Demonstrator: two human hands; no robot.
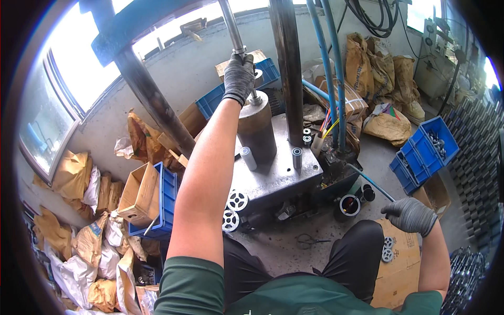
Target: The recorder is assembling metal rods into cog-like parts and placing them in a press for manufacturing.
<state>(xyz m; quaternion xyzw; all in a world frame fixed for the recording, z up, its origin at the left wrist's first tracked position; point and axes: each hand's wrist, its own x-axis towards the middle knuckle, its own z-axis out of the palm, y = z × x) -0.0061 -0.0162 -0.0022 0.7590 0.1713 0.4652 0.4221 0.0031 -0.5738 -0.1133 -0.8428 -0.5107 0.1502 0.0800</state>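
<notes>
My left hand, in a grey glove, reaches up and is wrapped around the thin steel rod just above a rusty brown cylinder standing on the press's steel base plate. Two small metal sleeves stand on the plate beside the cylinder. Two white spoked wheels lean on the plate's front edge. My right hand, also gloved, hovers with curled fingers over a sheet of cardboard carrying two small wheels. A thin blue rod ends at its thumb; whether the hand holds it is unclear.
Thick dark press columns and blue hoses rise behind the plate. Blue crates stand at the right and left, the left one holding a cardboard box. Brown sacks pile along the walls. Scissors lie on the floor.
</notes>
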